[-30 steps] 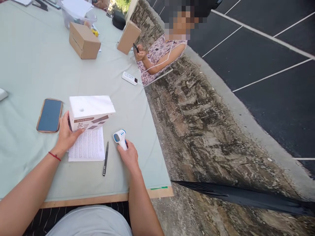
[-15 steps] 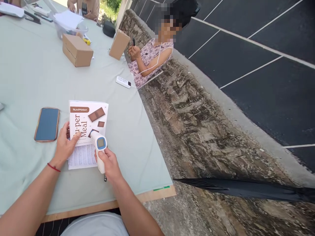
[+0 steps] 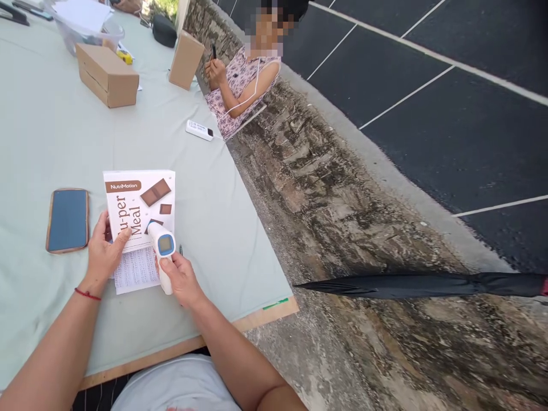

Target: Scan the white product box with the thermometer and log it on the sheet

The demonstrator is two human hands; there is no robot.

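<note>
My left hand [image 3: 104, 249] grips the lower left edge of a white NutriMotion meal box [image 3: 149, 185], its thumb across the printed front. Brown chocolate pieces are pictured on the box. Wrapped around the handle of a white infrared thermometer [image 3: 164, 268] is my right hand [image 3: 183, 279]. The thermometer's nose is close to the box's lower right part; whether they touch I cannot tell. Its small blue-framed screen faces me, with no readable figures. Beneath the box lies a printed sheet [image 3: 136, 271], partly covered. A pen [image 3: 180, 249] shows just beyond my right hand.
Left of the box lies a phone [image 3: 67, 221] on the pale tablecloth [image 3: 34, 142]. Farther off are a cardboard box [image 3: 109, 77], a second carton [image 3: 186, 60], a plastic basket [image 3: 68, 34] and a white device [image 3: 199, 130]. A person [image 3: 244, 85] sits beyond the table's right edge.
The camera view has shifted, so the scene sits farther left and the far things higher. Both hands keep their holds on the box and the thermometer.
</note>
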